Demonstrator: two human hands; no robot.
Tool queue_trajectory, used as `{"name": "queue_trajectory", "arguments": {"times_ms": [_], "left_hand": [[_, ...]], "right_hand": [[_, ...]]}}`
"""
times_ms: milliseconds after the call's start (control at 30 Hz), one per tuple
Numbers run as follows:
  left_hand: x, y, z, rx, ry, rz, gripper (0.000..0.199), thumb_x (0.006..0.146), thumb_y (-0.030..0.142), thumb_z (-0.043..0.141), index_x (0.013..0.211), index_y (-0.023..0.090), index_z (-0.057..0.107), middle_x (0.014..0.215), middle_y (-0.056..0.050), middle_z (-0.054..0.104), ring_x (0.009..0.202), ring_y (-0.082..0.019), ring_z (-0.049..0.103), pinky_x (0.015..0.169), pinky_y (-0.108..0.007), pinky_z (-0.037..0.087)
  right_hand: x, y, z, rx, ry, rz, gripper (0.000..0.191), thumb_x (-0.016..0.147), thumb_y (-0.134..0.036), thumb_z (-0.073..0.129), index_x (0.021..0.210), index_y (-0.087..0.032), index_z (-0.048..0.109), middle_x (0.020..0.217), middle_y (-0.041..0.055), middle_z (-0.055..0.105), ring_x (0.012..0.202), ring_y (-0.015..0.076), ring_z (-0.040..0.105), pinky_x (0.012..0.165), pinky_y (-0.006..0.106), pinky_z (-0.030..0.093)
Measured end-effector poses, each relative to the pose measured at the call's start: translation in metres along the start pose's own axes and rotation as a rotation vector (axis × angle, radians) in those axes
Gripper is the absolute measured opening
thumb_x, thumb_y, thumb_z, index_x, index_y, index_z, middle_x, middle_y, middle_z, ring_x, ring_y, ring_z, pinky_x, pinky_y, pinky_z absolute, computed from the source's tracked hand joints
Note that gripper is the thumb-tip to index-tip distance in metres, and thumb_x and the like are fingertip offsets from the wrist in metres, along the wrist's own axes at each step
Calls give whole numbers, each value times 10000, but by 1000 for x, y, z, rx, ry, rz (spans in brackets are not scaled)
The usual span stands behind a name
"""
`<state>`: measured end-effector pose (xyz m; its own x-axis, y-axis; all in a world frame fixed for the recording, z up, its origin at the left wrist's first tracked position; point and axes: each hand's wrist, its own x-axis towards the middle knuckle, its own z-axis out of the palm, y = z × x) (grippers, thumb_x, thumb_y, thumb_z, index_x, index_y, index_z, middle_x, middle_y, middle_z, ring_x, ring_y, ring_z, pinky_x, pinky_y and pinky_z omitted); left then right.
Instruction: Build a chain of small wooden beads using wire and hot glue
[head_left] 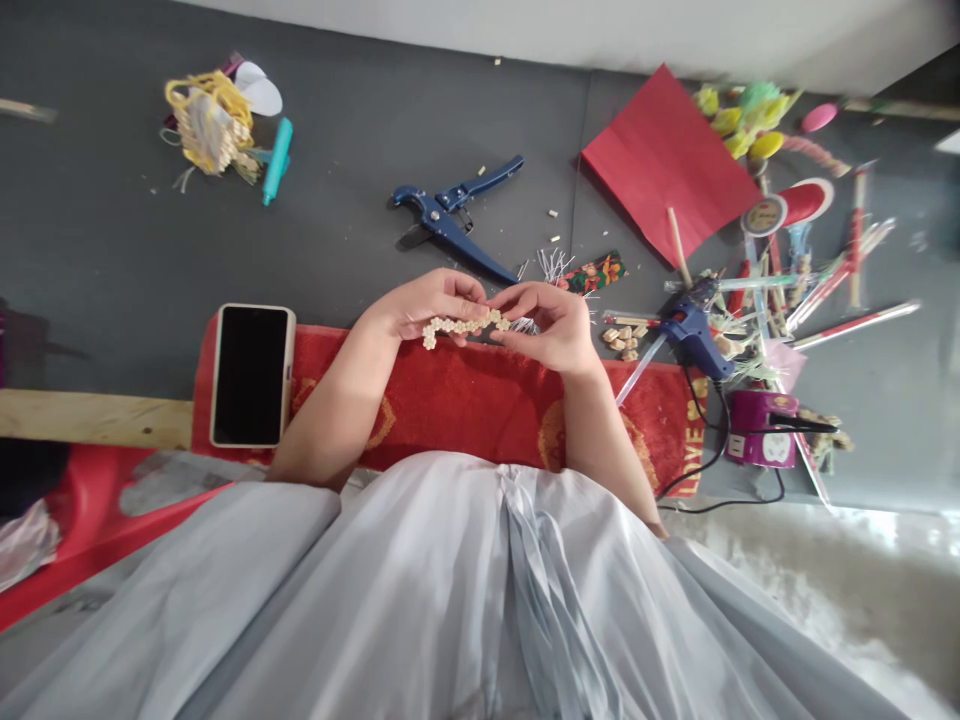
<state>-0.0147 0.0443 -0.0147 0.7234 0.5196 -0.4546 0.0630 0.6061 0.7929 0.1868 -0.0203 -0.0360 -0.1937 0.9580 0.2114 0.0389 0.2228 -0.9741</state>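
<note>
A short strand of small cream flower-like pieces [454, 327] hangs between my hands above the red towel [465, 400]. My left hand [439, 303] pinches it near the middle, and one end dangles below those fingers. At the strand's right end, my right hand [547, 322] has its fingers and thumb closed around the last pieces. Just beyond the hands lies a blue cutter [454, 220] with its handles spread. White wire-like strands [553, 265] and a floral-patterned strip [596, 272] are behind my right hand.
A phone [253, 375] lies on the towel at left. Yellow cord bundle [210, 120] and teal marker [277, 162] are at the back left. To the right are red paper [667, 165], a blue glue gun [694, 330], cream pieces [622, 342] and a purple power socket [761, 430] with cables.
</note>
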Motion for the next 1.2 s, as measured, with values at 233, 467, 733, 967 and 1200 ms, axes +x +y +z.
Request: {"name": "queue_trajectory", "arguments": {"times_ms": [233,467,733,967,1200], "left_hand": [[4,-4,0,-62,44,18,556,509,478,994,819,134,687,681,1,726,471,-93,636,457,-187,515],[8,-11,1,-150,111,94,457,769,577,806,844,143,686,764,-44,749,653,-140,723,612,-239,625],[4,-12,9,-244,249,324,442,721,465,830,1003,178,647,1071,-52,762,954,-148,740,979,-332,611],[15,-28,14,-91,430,546,552,603,399,930,1043,208,656,1114,-41,752,1013,-159,728,1023,-331,584],[13,-38,22,244,635,746,520,824,593,764,1177,215,711,1230,-99,747,1171,-243,726,1033,-378,594]], "right_hand": [[0,0,4,-11,88,-37,277,710,-321,869,719,-228,609,896,30,771,825,168,735,709,316,601],[3,1,2,-48,212,-12,414,686,-479,895,689,-246,552,869,24,752,800,169,726,703,333,605],[7,8,-2,-93,428,-66,457,711,-567,872,703,-258,536,875,27,734,843,183,726,715,344,606],[9,8,-2,-72,522,-99,408,727,-518,878,735,-256,565,898,34,740,890,191,736,758,355,626],[8,6,-3,-35,522,-37,410,705,-562,883,768,-256,618,940,42,770,912,203,758,752,365,650]]}}
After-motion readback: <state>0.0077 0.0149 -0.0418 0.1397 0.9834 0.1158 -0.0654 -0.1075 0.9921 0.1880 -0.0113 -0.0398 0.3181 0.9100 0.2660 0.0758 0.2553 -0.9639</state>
